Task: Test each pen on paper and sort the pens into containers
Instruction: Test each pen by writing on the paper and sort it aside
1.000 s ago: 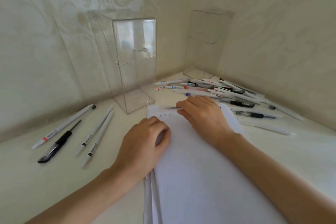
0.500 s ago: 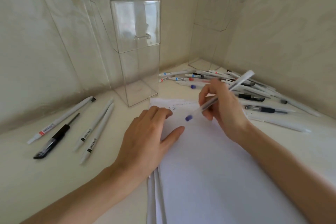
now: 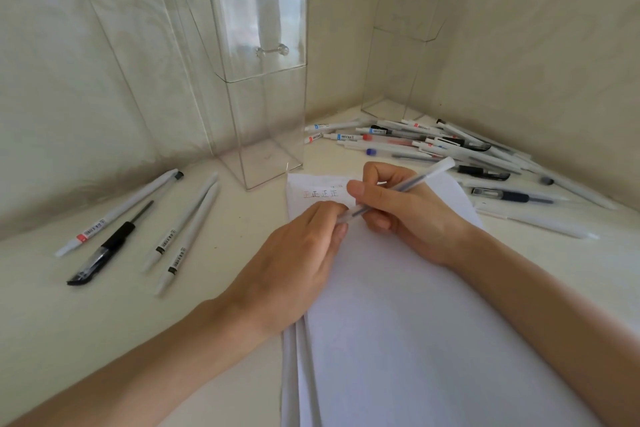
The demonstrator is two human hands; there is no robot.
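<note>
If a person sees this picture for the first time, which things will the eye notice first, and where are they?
At the centre, the right hand and left hand meet on one translucent pen above the white paper, close to the handwritten test marks. Behind them a tall clear container stands upright, with a second container in the corner. A loose pile of pens spreads at the right, and four pens lie apart at the left.

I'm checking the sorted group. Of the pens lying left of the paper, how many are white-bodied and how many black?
White-bodied pens: 3
Black pen: 1
Total: 4
They lie loose on the table, left of the paper.
</note>
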